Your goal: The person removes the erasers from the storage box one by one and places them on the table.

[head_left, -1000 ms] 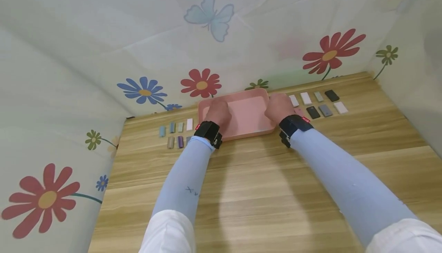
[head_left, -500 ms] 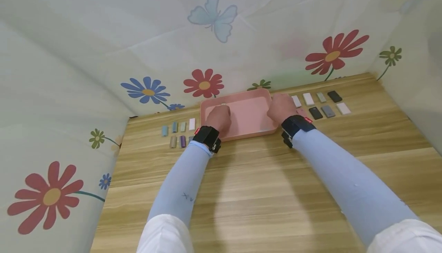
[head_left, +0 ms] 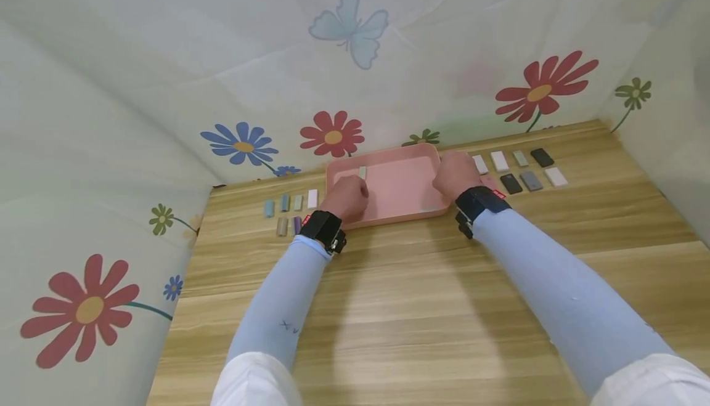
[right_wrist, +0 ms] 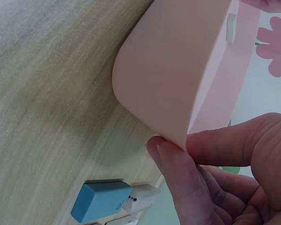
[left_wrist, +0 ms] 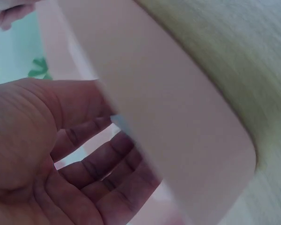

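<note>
The pink tray (head_left: pixel 402 184) lies at the far side of the wooden table. My right hand (head_left: pixel 457 175) pinches its right rim between thumb and fingers, plain in the right wrist view. Over the tray's left part, my left hand (head_left: pixel 346 198) has its fingers curled. In the left wrist view the tray wall hides its fingertips, and a light blue block (left_wrist: pixel 119 123) shows between thumb and fingers. A pale green eraser (head_left: pixel 362 172) lies in the tray near its back wall, beyond the left hand. Close to the right hand sits a blue eraser (right_wrist: pixel 100 199) with print on it.
Left of the tray, small blocks stand in two rows, among them a white one (head_left: pixel 313 198) and a purple one (head_left: pixel 297 226). To the right are several more, including a black one (head_left: pixel 542 158) and a grey one (head_left: pixel 530 180). A flowered wall (head_left: pixel 388 104) rises behind.
My left hand has drawn back from the tray's rear toward its front left, uncovering the pale green eraser. My right hand keeps its grip on the rim.
</note>
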Action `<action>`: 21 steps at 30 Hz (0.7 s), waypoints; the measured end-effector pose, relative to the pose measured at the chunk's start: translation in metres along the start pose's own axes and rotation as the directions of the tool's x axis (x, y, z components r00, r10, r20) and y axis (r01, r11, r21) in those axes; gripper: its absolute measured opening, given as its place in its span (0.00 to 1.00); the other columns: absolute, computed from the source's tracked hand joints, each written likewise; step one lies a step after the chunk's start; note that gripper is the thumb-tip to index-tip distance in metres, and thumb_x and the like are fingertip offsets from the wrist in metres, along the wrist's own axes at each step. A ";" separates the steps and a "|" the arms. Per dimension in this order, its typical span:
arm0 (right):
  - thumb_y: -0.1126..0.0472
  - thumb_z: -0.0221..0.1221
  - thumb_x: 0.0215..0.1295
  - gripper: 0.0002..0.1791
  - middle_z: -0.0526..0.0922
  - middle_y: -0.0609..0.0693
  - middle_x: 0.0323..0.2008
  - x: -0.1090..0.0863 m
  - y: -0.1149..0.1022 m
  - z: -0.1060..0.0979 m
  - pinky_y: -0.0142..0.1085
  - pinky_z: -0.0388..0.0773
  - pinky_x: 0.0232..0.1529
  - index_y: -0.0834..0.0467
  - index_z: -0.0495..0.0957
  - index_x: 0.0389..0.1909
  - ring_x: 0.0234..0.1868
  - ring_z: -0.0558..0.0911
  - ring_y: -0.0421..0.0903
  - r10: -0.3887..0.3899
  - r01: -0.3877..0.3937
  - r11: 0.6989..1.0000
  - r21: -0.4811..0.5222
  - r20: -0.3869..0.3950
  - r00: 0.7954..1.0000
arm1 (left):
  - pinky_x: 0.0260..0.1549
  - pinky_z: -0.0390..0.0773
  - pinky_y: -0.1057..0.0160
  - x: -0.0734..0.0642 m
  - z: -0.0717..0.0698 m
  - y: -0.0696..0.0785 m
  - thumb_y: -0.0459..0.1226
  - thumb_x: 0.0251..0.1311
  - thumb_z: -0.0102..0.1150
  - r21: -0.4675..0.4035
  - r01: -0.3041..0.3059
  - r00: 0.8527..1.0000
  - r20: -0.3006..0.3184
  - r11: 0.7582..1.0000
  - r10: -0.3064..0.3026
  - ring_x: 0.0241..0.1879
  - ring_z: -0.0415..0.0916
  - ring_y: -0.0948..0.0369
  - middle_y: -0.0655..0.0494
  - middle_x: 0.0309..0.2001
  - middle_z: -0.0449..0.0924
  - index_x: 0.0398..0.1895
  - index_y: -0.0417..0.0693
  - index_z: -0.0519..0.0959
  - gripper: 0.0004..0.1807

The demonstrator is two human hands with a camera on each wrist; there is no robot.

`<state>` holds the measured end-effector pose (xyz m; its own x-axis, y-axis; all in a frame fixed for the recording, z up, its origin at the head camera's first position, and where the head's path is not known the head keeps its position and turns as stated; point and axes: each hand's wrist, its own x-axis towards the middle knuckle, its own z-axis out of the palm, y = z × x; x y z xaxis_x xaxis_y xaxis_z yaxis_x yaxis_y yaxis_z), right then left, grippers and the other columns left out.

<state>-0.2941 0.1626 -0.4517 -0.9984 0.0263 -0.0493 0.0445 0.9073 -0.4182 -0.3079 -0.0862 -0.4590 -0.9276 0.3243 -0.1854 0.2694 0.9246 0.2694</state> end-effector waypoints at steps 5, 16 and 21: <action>0.62 0.58 0.52 0.07 0.81 0.57 0.24 0.002 0.001 0.003 0.38 0.70 0.21 0.63 0.77 0.22 0.25 0.77 0.53 -0.009 0.009 1.000 -0.018 -0.006 1.000 | 0.30 0.75 0.63 -0.016 -0.025 -0.006 0.36 0.56 0.58 -0.209 0.053 0.998 -0.014 0.977 -0.057 0.38 0.73 0.57 0.56 0.46 0.78 0.41 0.46 0.81 0.10; 0.62 0.57 0.52 0.09 0.78 0.55 0.19 -0.001 0.002 0.000 0.39 0.68 0.22 0.62 0.76 0.18 0.23 0.75 0.52 -0.032 0.032 0.999 -0.040 -0.016 0.999 | 0.27 0.74 0.61 -0.051 -0.094 -0.042 0.39 0.55 0.60 -0.331 0.043 0.960 -0.248 0.942 -0.131 0.30 0.75 0.56 0.52 0.35 0.80 0.45 0.48 0.79 0.14; 0.63 0.56 0.52 0.09 0.77 0.55 0.18 -0.002 0.000 -0.001 0.38 0.67 0.21 0.62 0.76 0.16 0.23 0.75 0.52 -0.034 0.034 0.999 -0.016 -0.011 0.999 | 0.31 0.73 0.59 -0.072 -0.108 -0.067 0.40 0.56 0.58 -0.366 0.073 0.924 -0.326 0.928 -0.201 0.32 0.74 0.55 0.51 0.36 0.78 0.47 0.50 0.78 0.15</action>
<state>-0.2921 0.1629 -0.4509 -0.9997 0.0002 -0.0250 0.0103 0.9143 -0.4048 -0.2870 -0.1933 -0.3620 -0.9954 0.0487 0.0824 0.0878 0.8079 0.5827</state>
